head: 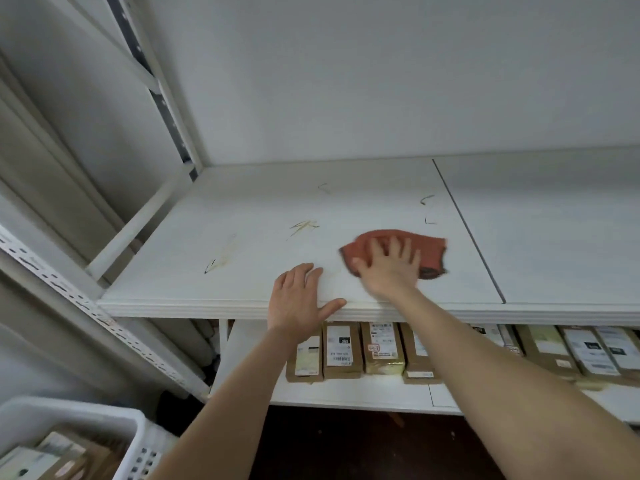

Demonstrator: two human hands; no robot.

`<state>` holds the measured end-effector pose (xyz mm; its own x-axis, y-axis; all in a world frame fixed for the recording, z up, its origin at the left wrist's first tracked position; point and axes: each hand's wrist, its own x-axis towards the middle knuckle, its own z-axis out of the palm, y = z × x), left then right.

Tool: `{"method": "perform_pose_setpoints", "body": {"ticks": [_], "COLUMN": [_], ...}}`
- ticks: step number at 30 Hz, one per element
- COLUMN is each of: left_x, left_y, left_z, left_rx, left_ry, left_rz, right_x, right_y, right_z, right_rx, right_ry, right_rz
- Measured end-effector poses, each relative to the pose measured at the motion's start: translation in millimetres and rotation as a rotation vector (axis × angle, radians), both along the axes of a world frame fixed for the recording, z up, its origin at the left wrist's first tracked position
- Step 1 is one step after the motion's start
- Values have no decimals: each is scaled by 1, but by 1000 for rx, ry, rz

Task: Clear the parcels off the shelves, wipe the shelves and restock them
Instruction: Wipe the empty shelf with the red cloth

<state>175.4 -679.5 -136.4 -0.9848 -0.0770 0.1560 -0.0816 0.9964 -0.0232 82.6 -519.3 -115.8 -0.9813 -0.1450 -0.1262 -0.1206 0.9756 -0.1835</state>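
Head view, looking down and forward into white shelving

- Upper shelf (242,278): bare of parcels; seam (467,230) running front to back on the right part
- Red cloth (429,249): flat on upper shelf, right of centre, just short of the seam; long axis left to right, roughly parallel with front edge; edges blurred, likely mid-wipe
- Right hand (388,268): palm down on left half of cloth, fingers straight and spread, pressing rather than gripping
- Left hand (298,296): flat on front edge of same shelf, just left of cloth and apart from it; fingers relaxed, thumb along the lip, holding nothing; probably bracing
- Marks not yet reached: yellowish scratch (304,226) behind the left hand, long streak (220,254) further left, dark squiggle (427,209) just behind the cloth
- Lower shelf (346,398): brown parcels (341,351) side by side in a row, labels up
- White basket (135,424) at lower left, loose parcels (52,452) inside

Judgement: wiping stage, restock not begun. Most dirt lying left of and behind the cloth, so next sweep calling for travel leftward and deeper. Right hand nearer and already on the cloth; left hand sitting partly in that leftward path along the front edge
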Motion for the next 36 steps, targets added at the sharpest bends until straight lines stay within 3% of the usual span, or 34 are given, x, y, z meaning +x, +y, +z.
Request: {"method": "perform_pose_setpoints", "body": {"ticks": [5, 11, 14, 20, 24, 31, 34, 36], "left_x": [0, 0, -1, -1, -7, -60, -85, -100], "left_y": [1, 0, 0, 3, 2, 30, 45, 49], "left_z": [2, 2, 2, 7, 14, 22, 18, 16], "left_rx": [12, 22, 19, 33, 78, 172, 209, 231], "left_ry": [-19, -43, -47, -57, -78, -153, -131, -103], "left_rz": [-8, -11, -10, -13, -26, -78, -63, -37], "right_x": [-9, -37, -35, 3, -7, -60, -87, -99], "right_y": [-21, 81, 66, -39, -11, 126, 109, 77], "right_z": [-1, 0, 3, 0, 5, 5, 2, 1], "right_rx": [-25, -3, -9, -36, -56, -34, -23, -14], "right_ry": [-20, 12, -14, -16, -34, -34, -41, -28], "right_rz": [127, -234, -317, 51, 161, -233, -307, -224]}}
